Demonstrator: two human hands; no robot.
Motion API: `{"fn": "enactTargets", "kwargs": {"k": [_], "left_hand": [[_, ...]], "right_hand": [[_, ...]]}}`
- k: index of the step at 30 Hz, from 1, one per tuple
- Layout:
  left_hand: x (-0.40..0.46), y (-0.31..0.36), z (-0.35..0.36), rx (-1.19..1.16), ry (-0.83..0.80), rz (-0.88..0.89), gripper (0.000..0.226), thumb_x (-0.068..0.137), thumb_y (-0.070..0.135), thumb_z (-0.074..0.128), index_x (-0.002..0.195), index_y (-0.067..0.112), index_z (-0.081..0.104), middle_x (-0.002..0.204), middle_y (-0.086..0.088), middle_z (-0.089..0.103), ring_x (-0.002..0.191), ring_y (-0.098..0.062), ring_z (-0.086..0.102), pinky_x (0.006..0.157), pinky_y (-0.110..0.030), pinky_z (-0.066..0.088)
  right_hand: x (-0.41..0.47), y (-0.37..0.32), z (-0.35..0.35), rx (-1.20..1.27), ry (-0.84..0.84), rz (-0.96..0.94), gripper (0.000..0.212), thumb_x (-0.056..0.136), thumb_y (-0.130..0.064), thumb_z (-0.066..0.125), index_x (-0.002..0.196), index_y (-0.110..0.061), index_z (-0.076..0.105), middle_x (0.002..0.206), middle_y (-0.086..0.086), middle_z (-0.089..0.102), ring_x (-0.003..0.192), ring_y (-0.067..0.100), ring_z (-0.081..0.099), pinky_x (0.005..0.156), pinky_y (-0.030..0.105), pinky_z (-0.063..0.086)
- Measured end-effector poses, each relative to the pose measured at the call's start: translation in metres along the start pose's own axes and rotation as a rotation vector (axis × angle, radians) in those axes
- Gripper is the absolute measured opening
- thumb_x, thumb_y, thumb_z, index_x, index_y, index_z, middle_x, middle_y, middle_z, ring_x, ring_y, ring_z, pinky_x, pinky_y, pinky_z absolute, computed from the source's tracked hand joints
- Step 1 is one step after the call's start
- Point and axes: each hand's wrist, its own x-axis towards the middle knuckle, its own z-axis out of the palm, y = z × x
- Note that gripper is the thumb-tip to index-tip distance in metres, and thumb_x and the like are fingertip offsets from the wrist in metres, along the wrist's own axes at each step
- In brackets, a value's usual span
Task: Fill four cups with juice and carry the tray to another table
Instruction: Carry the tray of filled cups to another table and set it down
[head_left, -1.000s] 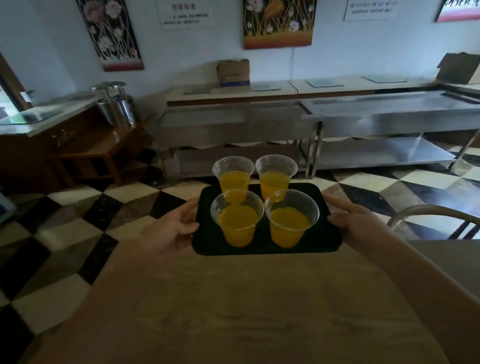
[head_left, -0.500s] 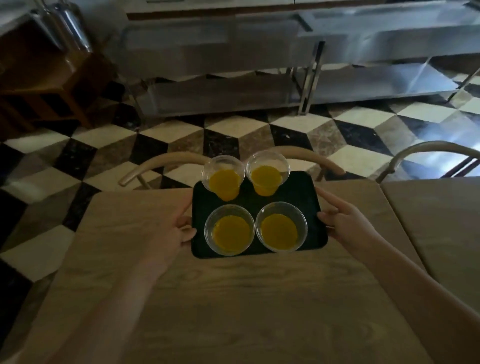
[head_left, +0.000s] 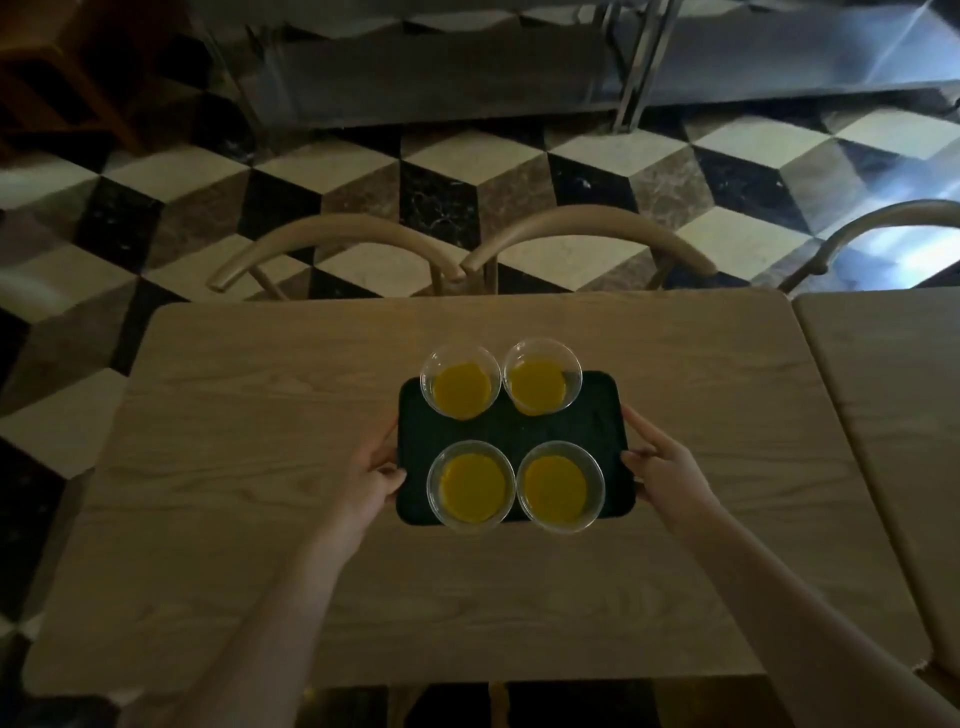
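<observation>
A black tray (head_left: 511, 428) is over the middle of a light wooden table (head_left: 260, 467); whether it rests on the top I cannot tell. On it stand clear plastic cups of orange juice in two rows: far left cup (head_left: 461, 384), far right cup (head_left: 540, 383), near left cup (head_left: 471, 487), near right cup (head_left: 560, 487). My left hand (head_left: 371, 475) grips the tray's left edge, thumb on top. My right hand (head_left: 660, 465) grips the right edge the same way.
Two wooden chair backs (head_left: 337, 249) (head_left: 587, 234) stand at the table's far side. A second wooden table (head_left: 893, 395) adjoins on the right, with another chair (head_left: 883, 223) behind it. Steel counters (head_left: 675, 67) line the far side of a chequered floor (head_left: 156, 197).
The tray has gone from chest height above the table's near edge down to the middle of the tabletop, and my view has tipped steeply downward. Both hands keep their grip.
</observation>
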Motion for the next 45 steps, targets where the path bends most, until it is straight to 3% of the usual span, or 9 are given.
{"fn": "enactTargets", "kwargs": {"k": [6,11,15,19,25,31,35,39,45], "left_hand": [[0.003,-0.043,0.006,0.044,0.019,-0.085,0.066,0.098,-0.009,0.048,0.144,0.038,0.048,0.123,-0.001,0.067,0.116,-0.022,0.061,0.097,-0.043,0.05],[-0.001,-0.08,0.011,0.05,0.037,-0.156,0.057,0.095,-0.007,0.055,0.129,0.039,0.057,0.125,-0.004,0.068,0.113,-0.021,0.064,0.104,-0.049,0.049],[-0.007,-0.101,0.018,0.059,0.032,-0.164,0.066,0.094,-0.01,0.055,0.142,0.035,0.052,0.129,0.008,0.067,0.12,-0.016,0.061,0.106,-0.046,0.048],[-0.009,-0.111,0.025,-0.009,0.054,-0.19,0.071,0.092,-0.02,0.048,0.147,0.026,0.047,0.116,0.016,0.064,0.113,-0.008,0.061,0.088,-0.025,0.052],[-0.005,-0.12,0.027,0.014,0.072,-0.185,0.074,0.092,-0.018,0.051,0.148,0.029,0.046,0.117,0.016,0.065,0.12,-0.013,0.058,0.104,-0.039,0.048],[0.009,-0.113,0.027,0.04,0.065,-0.135,0.074,0.092,-0.014,0.054,0.149,0.032,0.045,0.125,0.01,0.065,0.108,0.002,0.064,0.085,-0.018,0.055],[0.024,-0.1,0.025,0.109,0.055,-0.089,0.075,0.092,-0.011,0.057,0.149,0.036,0.044,0.132,0.011,0.063,0.122,-0.01,0.059,0.099,-0.032,0.05],[0.04,-0.079,0.023,0.206,0.06,-0.058,0.077,0.094,-0.007,0.057,0.152,0.041,0.038,0.136,0.01,0.056,0.121,-0.009,0.054,0.102,-0.033,0.046],[0.061,-0.061,0.019,0.279,0.055,-0.014,0.08,0.094,-0.009,0.055,0.153,0.041,0.035,0.147,0.005,0.053,0.129,-0.015,0.053,0.11,-0.045,0.045]], "right_hand": [[0.007,0.048,0.003,0.002,-0.015,0.097,0.069,0.097,0.007,0.044,0.144,-0.043,0.051,0.119,0.025,0.067,0.11,0.045,0.063,0.099,0.057,0.052],[0.001,0.076,0.001,-0.025,-0.003,0.097,0.069,0.097,0.01,0.046,0.144,-0.039,0.051,0.081,0.006,0.071,0.085,0.026,0.063,0.085,0.045,0.053],[-0.003,0.094,0.0,-0.02,-0.019,0.135,0.07,0.096,0.013,0.048,0.147,-0.034,0.045,0.084,0.006,0.072,0.084,0.018,0.07,0.079,0.034,0.058],[-0.003,0.109,0.001,-0.065,-0.019,0.132,0.069,0.096,0.014,0.049,0.149,-0.03,0.045,0.085,0.003,0.077,0.08,0.011,0.074,0.073,0.029,0.059],[0.003,0.119,0.004,-0.08,0.001,0.121,0.072,0.095,0.016,0.048,0.147,-0.033,0.045,0.086,0.003,0.075,0.08,0.01,0.072,0.074,0.024,0.058],[0.021,0.11,0.006,-0.081,0.023,0.091,0.072,0.095,0.015,0.046,0.147,-0.036,0.043,0.085,0.0,0.073,0.076,0.002,0.072,0.066,0.017,0.056],[0.036,0.103,0.006,-0.146,0.016,0.068,0.071,0.095,0.012,0.049,0.149,-0.035,0.046,0.088,0.007,0.073,0.087,0.015,0.071,0.089,0.035,0.059],[0.054,0.093,0.007,-0.184,-0.006,0.057,0.073,0.094,0.01,0.053,0.151,-0.034,0.044,0.092,0.007,0.078,0.096,0.028,0.073,0.09,0.043,0.06],[0.067,0.08,0.015,-0.19,0.006,0.043,0.072,0.095,0.01,0.053,0.153,-0.033,0.041,0.08,-0.009,0.076,0.083,0.007,0.073,0.076,0.025,0.058]]}}
